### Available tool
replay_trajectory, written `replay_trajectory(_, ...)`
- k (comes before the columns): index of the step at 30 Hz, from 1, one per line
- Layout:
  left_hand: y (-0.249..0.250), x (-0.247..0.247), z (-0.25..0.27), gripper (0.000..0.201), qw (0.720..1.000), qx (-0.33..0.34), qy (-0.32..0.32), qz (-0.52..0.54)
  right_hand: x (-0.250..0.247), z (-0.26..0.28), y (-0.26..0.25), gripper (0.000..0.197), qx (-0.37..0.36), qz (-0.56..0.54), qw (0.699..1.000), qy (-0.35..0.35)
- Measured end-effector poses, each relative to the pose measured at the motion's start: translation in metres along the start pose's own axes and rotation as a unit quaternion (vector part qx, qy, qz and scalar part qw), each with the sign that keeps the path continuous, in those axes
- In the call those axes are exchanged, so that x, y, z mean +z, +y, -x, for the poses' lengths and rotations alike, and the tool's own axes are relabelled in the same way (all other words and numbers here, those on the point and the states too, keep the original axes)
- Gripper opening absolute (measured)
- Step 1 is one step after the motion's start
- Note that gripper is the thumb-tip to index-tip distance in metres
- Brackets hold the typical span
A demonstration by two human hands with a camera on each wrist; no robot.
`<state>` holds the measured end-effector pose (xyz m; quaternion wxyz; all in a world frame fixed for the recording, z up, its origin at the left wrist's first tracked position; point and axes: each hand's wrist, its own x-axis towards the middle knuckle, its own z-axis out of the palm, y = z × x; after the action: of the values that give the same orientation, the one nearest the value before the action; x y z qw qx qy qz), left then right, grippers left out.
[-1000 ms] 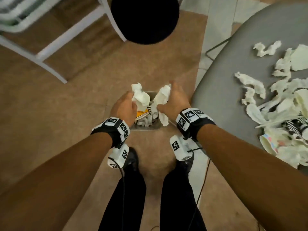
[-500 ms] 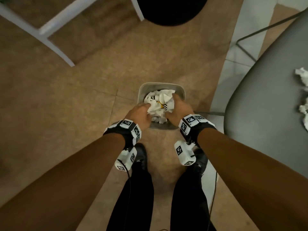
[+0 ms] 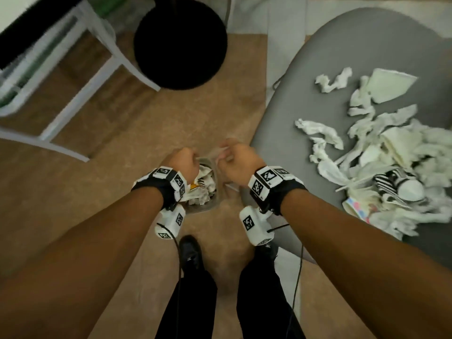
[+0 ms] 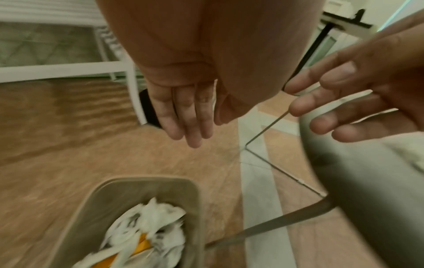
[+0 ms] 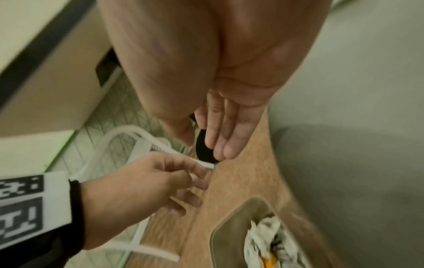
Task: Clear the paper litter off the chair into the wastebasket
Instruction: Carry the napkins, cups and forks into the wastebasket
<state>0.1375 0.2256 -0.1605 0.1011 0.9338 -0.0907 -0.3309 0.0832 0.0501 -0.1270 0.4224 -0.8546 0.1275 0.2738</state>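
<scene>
A small grey wastebasket (image 3: pixel 215 203) stands on the floor between my forearms, filled with crumpled white paper and an orange scrap (image 4: pixel 146 239). My left hand (image 3: pixel 182 162) hovers above its left side, fingers straight and empty (image 4: pixel 185 112). My right hand (image 3: pixel 238 162) hangs over its right edge, fingers relaxed and empty (image 5: pixel 220 137). To the right is the grey chair seat (image 3: pixel 354 45), covered with a heap of torn white paper litter (image 3: pixel 391 152), a black-and-white striped scrap (image 3: pixel 389 182) and a colourful printed piece (image 3: pixel 357 206).
A round black base (image 3: pixel 179 42) sits on the brown floor ahead. A white metal frame (image 3: pixel 80 77) stands at the left. The chair's thin metal leg (image 4: pixel 275 152) runs beside the basket. My feet (image 3: pixel 190 250) are just behind the basket.
Both hands have let go of the paper wads into the basket and lifted out empty. The view swung back to the right, showing the chair's litter again.
</scene>
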Motion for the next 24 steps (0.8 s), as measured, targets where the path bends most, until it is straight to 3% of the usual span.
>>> replay_trajectory(3,0.080,-0.023,-0.011,0.030,0.996,0.079,0.028,0.024,-0.070,0.022,0.025,0.031,-0.005,0.000,0.999,0.048)
replay_trajectory(6,0.171,-0.030,-0.027,0.030,0.985,0.159,0.029,0.055,-0.143,0.047,0.079,0.029,0.046,0.005,0.994,0.097)
replay_trajectory(9,0.258,-0.015,-0.033,0.054,0.969,0.244,0.016,0.030,-0.205,0.070,0.142,0.028,0.093,0.008,0.984,0.153)
replay_trajectory(11,0.302,0.008,-0.029,0.072,0.964,0.264,-0.004,-0.036,-0.238,0.083,0.182,0.025,0.112,0.018,0.974,0.196)
replay_trajectory(14,0.329,0.053,-0.020,0.103,0.952,0.274,-0.030,-0.135,-0.274,0.096,0.232,0.027,0.145,0.049,0.954,0.258)
replay_trajectory(16,0.324,0.081,-0.016,0.109,0.936,0.296,-0.038,-0.185,-0.290,0.101,0.257,0.035,0.185,0.103,0.944,0.253)
replay_trajectory(18,0.316,0.093,-0.014,0.095,0.923,0.323,-0.024,-0.206,-0.301,0.103,0.271,0.047,0.235,0.157,0.940,0.194)
replay_trajectory(21,0.311,0.091,-0.020,0.044,0.928,0.353,0.009,-0.121,-0.302,0.102,0.285,0.070,0.249,0.159,0.947,0.128)
replay_trajectory(24,0.310,0.079,-0.032,0.027,0.934,0.354,0.012,-0.052,-0.298,0.096,0.289,0.075,0.248,0.187,0.946,0.086)
